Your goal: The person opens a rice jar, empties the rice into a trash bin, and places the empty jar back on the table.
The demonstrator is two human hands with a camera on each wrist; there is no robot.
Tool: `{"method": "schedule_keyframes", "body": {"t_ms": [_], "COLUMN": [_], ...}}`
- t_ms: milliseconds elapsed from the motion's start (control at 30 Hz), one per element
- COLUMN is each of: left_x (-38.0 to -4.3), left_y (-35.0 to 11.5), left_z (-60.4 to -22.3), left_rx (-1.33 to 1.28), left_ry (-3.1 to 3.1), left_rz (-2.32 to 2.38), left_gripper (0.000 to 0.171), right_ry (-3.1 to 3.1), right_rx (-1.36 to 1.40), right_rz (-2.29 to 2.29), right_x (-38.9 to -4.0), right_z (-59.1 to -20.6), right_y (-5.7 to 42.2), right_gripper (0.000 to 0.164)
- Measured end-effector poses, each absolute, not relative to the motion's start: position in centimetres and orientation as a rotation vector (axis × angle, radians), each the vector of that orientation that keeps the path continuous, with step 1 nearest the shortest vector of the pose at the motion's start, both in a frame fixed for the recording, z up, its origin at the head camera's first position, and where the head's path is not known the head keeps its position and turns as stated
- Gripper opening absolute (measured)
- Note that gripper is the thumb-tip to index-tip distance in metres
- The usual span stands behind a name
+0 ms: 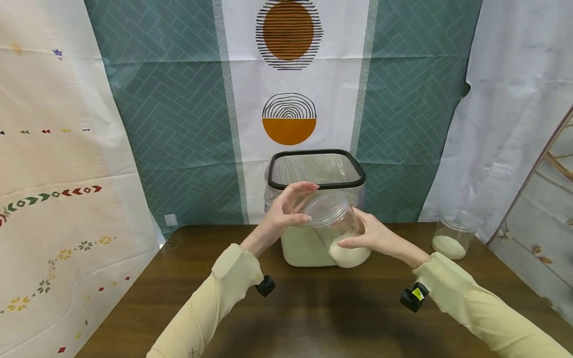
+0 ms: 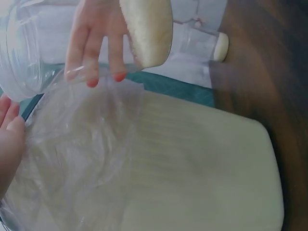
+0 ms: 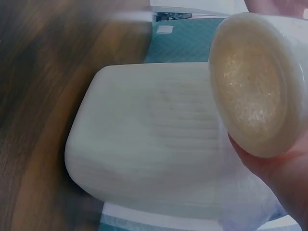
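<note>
A clear jar (image 1: 329,226), part filled with white, grainy contents (image 3: 252,89), tilts in front of a pale bin (image 2: 207,163), its mouth end up and to the left. My right hand (image 1: 369,232) grips the jar's side, with fingers behind and thumb in front. In the left wrist view, the fingers of that right hand (image 2: 98,43) show through the clear wall. My left hand (image 1: 286,206) is loosely curved beside the jar's ridged top end, thumb at the rim and fingers raised above it. Whether a lid is on cannot be made out.
The bin has a black rim (image 1: 315,186) and a clear liner bag (image 2: 82,154), and stands at the back of the brown wooden table (image 1: 286,308). Another clear jar (image 1: 455,233) with white contents stands at the back right. Patterned cloths (image 1: 170,109) hang behind and beside the table.
</note>
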State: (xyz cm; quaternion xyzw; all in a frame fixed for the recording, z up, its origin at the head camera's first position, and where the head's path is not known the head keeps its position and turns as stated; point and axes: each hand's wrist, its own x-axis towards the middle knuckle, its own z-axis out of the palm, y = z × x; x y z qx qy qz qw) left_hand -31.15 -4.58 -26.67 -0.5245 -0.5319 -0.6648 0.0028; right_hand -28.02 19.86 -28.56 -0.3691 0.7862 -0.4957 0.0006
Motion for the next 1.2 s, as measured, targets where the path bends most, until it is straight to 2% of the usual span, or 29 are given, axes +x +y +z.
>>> {"method": "schedule_keyframes", "body": {"t_ms": [167, 467, 800, 1200], "left_x": [-31.4, -31.9, -32.2, -32.0], "left_y": [-4.5, -3.9, -3.6, -3.7], "left_z": [-26.2, -25.6, -25.5, -25.2], "left_rx": [-1.703, -1.789, -1.936, -1.883], "left_ry": [-1.724, -1.72, -1.682, -1.816], "left_rz": [-2.07, -2.066, -2.082, -2.07], "left_gripper": [0.078, 0.077, 0.087, 0.091], "right_ry": [2.457, 2.445, 2.354, 2.296], "right_rx": [-1.15, -1.122, -1.121, -1.172], "right_rz": [-1.559, -1.543, -1.58, -1.586], "right_x": [-28.0, -27.8, -28.0, -27.9], "right_z": [-28.5, -28.2, -28.3, -28.1], "right_y": [19.8, 19.8, 19.6, 19.3], "right_gripper": [0.069, 0.074, 0.074, 0.073]}}
